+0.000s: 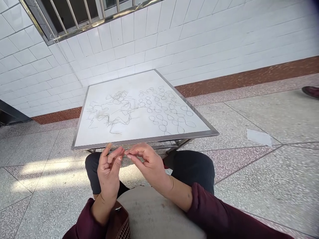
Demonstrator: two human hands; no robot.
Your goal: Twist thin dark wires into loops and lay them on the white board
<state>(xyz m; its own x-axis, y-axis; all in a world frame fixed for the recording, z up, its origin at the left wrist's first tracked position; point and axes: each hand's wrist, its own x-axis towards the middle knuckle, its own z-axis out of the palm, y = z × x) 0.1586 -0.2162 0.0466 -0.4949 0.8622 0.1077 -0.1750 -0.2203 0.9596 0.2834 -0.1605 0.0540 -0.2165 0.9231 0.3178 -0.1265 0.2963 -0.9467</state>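
Observation:
My left hand (111,169) is raised just in front of the table edge, thumb and forefinger pinched together. A very thin wire (110,151) shows as a faint curve by its fingers. My right hand (147,162) meets it fingertip to fingertip, also pinching at the wire, whose end between the fingers is too fine to see clearly. On the white table (139,78) lie several twisted wire loops (163,122), shaped like figure eights, spread over the right side. A tangle of bent, zigzag wires (116,116) covers the left side.
A metal rim (174,135) borders the table, which stands by a white tiled wall (139,43). My knees (194,169) are near its front edge. A white paper-like piece (259,137) lies on the floor at right. A shoe (310,91) shows at the far right.

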